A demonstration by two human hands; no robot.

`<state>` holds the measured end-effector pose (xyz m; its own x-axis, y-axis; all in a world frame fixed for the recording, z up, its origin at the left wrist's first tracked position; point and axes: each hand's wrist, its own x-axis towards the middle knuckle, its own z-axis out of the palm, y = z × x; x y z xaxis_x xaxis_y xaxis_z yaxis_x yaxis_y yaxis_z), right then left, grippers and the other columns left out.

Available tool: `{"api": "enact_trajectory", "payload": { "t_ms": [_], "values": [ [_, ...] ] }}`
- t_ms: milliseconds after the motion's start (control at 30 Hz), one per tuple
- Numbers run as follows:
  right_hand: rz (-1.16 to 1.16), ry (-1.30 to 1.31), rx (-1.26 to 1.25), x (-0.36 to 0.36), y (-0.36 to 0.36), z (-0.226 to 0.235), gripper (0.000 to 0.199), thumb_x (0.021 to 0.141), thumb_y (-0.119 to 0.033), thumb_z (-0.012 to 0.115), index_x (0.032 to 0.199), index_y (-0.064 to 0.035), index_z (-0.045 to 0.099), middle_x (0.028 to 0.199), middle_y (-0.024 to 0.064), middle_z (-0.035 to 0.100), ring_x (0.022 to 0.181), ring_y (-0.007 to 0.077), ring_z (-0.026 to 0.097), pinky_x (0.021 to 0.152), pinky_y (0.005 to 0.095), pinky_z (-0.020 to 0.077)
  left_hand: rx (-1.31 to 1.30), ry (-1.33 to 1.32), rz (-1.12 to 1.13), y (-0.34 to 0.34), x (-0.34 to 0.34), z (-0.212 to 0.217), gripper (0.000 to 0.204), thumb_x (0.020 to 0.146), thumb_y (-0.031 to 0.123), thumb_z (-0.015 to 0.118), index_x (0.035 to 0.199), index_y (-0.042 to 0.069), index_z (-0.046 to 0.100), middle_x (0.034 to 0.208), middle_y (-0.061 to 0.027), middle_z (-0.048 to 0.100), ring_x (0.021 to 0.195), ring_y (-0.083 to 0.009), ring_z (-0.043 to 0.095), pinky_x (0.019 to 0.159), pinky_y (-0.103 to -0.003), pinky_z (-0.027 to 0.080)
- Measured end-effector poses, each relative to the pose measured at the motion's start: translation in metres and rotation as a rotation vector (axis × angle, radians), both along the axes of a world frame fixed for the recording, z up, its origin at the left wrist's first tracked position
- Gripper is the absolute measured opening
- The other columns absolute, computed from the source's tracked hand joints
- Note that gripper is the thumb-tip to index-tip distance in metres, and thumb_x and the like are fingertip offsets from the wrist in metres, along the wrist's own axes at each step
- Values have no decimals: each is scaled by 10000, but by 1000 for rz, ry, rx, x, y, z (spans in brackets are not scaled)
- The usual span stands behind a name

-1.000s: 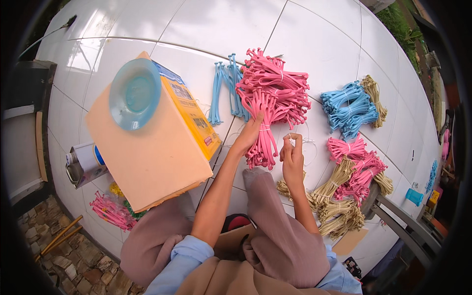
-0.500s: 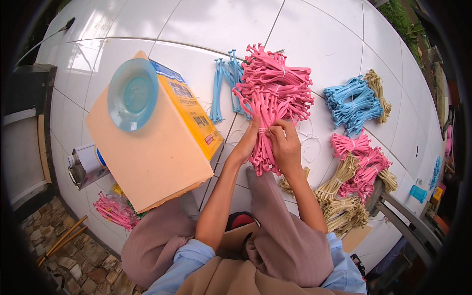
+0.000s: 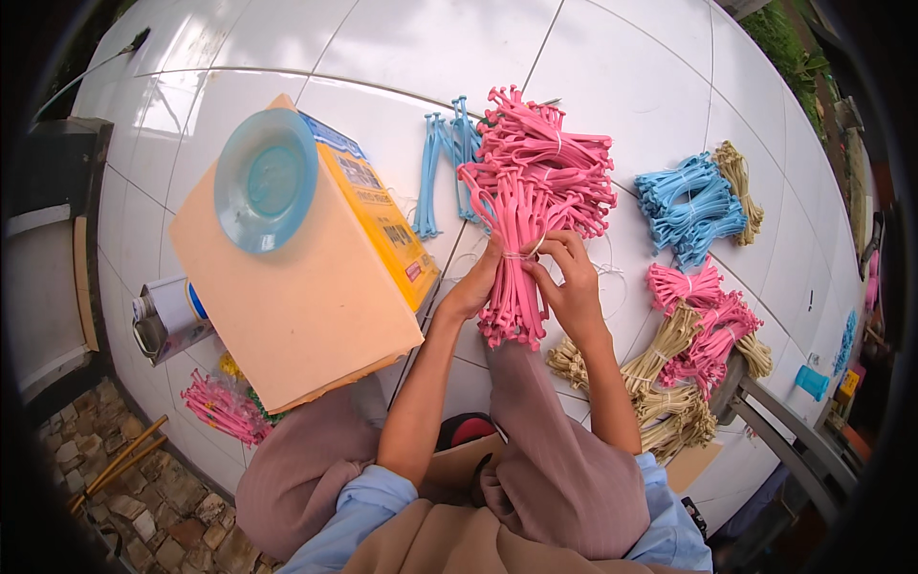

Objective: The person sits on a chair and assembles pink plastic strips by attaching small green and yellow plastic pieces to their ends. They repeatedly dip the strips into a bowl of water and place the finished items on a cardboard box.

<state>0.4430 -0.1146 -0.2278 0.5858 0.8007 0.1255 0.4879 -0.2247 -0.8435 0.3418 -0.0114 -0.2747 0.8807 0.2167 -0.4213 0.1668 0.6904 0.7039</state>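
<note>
A bundle of pink rubbery straps with knobbed ends (image 3: 514, 311) stands in front of me, its lower ends just over my knee. My left hand (image 3: 475, 285) is closed round its left side. Around the bundle's middle runs a thin white string (image 3: 517, 255). My right hand (image 3: 576, 287) pinches that string at the bundle's right side, thumb and forefinger close together. Behind lie more pink bundles (image 3: 550, 143), heaped up and tied with white. Loose blue straps (image 3: 428, 177) lie just left of the heap.
On the left a cardboard-topped yellow box (image 3: 316, 316) carries a blue translucent plate (image 3: 274, 182). A metal can (image 3: 170, 320) stands beyond it. To the right are tied blue bundles (image 3: 688, 206), pink bundles (image 3: 722, 325) and beige bundles (image 3: 662, 349), near a grey metal frame (image 3: 794, 430).
My right hand has shifted slightly right and its fingers have opened out, drawing the white string up at the bundle's side. The left hand keeps its hold. The whole view has shifted slightly.
</note>
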Motion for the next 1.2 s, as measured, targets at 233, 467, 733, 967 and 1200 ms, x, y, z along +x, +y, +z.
{"api": "enact_trajectory", "payload": {
  "t_ms": [233,467,733,967,1200],
  "values": [
    [-164,210,7,-4,-4,-17,126,822,-13,600,941,12,567,918,115,556,804,236,571,718,333,462,122,-54,-22,1,-2,-6,898,833,382,607,1425,64,10,1382,-143,251,1270,-214,309,1032,-318,302],
    [-54,22,-29,-4,4,-3,188,818,-58,612,998,-15,577,943,123,561,842,260,561,753,339,455,348,24,-147,4,-4,3,1007,769,103,625,1416,82,-147,1394,-146,174,1289,-227,265,1035,-320,286],
    [-200,883,290,-14,7,-16,95,885,-84,565,915,-34,490,811,68,595,809,168,565,757,315,443,6,-23,51,4,-6,-11,723,890,274,439,1436,67,14,1404,-115,226,1293,-198,276,1051,-314,260],
    [-274,1243,405,-6,3,-19,109,910,-130,542,897,-77,447,639,-15,441,567,88,451,875,311,434,251,222,107,-10,10,8,653,883,595,412,1197,23,451,1050,-75,563,953,-138,557,828,-290,467],
    [-242,1073,291,9,-5,-28,200,968,-241,442,880,-64,472,525,-57,257,466,48,274,682,274,459,-194,83,163,-4,-4,-20,615,838,646,452,908,36,479,667,-39,535,520,-105,505,496,-246,449]
  ]
}}
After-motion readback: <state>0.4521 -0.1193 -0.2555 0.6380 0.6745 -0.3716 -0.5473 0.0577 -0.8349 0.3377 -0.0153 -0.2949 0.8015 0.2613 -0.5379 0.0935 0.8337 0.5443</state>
